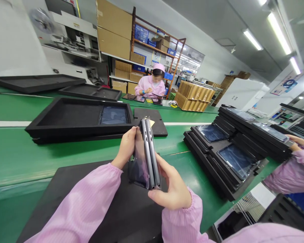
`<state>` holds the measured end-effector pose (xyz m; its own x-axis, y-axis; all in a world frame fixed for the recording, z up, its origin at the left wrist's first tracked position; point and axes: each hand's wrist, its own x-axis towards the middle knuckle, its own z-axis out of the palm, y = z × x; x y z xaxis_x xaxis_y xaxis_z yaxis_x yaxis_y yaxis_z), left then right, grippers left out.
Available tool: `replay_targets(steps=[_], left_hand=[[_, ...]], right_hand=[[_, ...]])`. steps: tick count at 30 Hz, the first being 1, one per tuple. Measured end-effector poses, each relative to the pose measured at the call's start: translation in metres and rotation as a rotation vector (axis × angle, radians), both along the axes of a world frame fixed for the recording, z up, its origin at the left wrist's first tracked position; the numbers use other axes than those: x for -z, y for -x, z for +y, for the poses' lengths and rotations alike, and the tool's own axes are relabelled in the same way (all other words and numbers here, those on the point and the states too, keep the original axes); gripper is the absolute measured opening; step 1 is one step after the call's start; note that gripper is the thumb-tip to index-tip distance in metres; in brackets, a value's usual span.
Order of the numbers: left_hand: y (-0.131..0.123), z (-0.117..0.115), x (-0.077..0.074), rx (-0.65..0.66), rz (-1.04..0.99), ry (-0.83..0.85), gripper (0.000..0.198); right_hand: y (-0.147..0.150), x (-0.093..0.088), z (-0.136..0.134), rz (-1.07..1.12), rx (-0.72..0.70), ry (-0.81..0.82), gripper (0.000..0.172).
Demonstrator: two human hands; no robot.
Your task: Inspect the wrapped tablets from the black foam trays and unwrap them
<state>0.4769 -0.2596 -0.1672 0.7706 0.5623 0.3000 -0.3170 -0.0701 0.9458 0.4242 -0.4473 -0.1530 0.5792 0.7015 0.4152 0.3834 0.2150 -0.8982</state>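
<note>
Grey-edged and slim, 2 rectangular tablets are being held side by side, long edges facing the camera, above a flat black board on the green worktop. Neither grip is hanging free: the left hand's grip is grasping the pair near the upper left side, while the right hand's grip is curling around the lower right side, its thumb lying by the bottom end.

Holding them well is probably calling for light, even pressure at the sides — squeezing harder would be risking smudges or a slip, since glossy film is likely offering little bite. Keeping the 2 bodies flush should be stopping them from rubbing, and staying low over the board would be softening any drop.

As for looks, the rims are showing a smooth metallic grey, with small dark ports near the top and round holes near the bottom. Clear, wrinkled plastic film is covering the left tablet's outward face — dark, glossy, and catching a pinkish reflection. The right tablet's outer face is staying out of view.
</note>
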Motion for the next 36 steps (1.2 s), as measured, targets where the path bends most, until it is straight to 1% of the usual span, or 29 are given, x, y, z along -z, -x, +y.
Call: replay_targets(steps=[7,12,17,23,27,30,33,36], left_hand=[[-0.001,0.001,0.002,0.02,-0.016,0.022,0.065],[-0.001,-0.001,0.001,0.002,-0.008,0.028,0.065],[-0.001,-0.001,-0.001,-0.01,-0.009,-0.002,0.062],[0.001,-0.003,-0.004,-0.001,-0.004,0.027,0.065],[-0.001,-0.002,-0.001,-0.001,-0.01,0.015,0.063],[-0.004,0.003,0.002,0.01,0.014,0.032,0.062],[-0.007,0.009,0.005,-0.009,0.043,0.074,0.062],[-0.009,0.015,0.007,-0.044,0.076,0.102,0.059]], right_hand=[[-0.001,0.0,-0.002,-0.014,-0.008,-0.003,0.081],[-0.002,0.0,-0.003,-0.018,-0.036,-0.018,0.08],[-0.001,0.0,-0.003,-0.019,-0.027,0.01,0.08],[-0.003,0.0,-0.006,-0.024,-0.035,0.024,0.079],[-0.004,0.003,-0.005,0.002,-0.036,-0.003,0.078],[-0.004,0.008,0.004,0.035,-0.012,-0.088,0.069],[-0.002,0.015,0.015,0.077,0.051,-0.167,0.058],[0.002,0.02,0.023,0.119,0.104,-0.182,0.052]])
